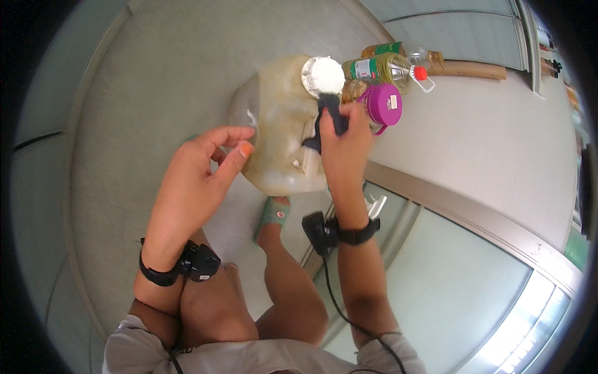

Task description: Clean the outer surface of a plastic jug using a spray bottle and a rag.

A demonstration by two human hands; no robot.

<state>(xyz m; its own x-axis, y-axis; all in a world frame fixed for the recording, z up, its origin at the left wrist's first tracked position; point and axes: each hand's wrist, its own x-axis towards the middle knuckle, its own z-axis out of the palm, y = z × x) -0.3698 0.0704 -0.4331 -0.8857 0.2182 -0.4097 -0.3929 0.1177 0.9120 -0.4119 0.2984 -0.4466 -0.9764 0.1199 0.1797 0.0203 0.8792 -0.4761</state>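
A large, stained translucent plastic jug (282, 126) with a white screw cap (325, 76) and a moulded handle (310, 149) stands before me. My right hand (348, 135) grips a dark grey cloth (331, 112), bunched between thumb and fingers, over the jug's handle side just below the cap. At the jug's left side is my left hand (201, 163), its thumb and fingers curled with a gap between them and nothing held. Whether its fingertips touch the jug is unclear. Each wrist wears a black strap with a small device.
Right of the jug are a jar with a purple lid (384, 104), an oil bottle with a red cap (380, 70) and another bottle (418, 53). A pale countertop (472, 135) lies beyond, above glass-panelled cabinet doors (448, 262). A green slipper (272, 215) is below the jug.
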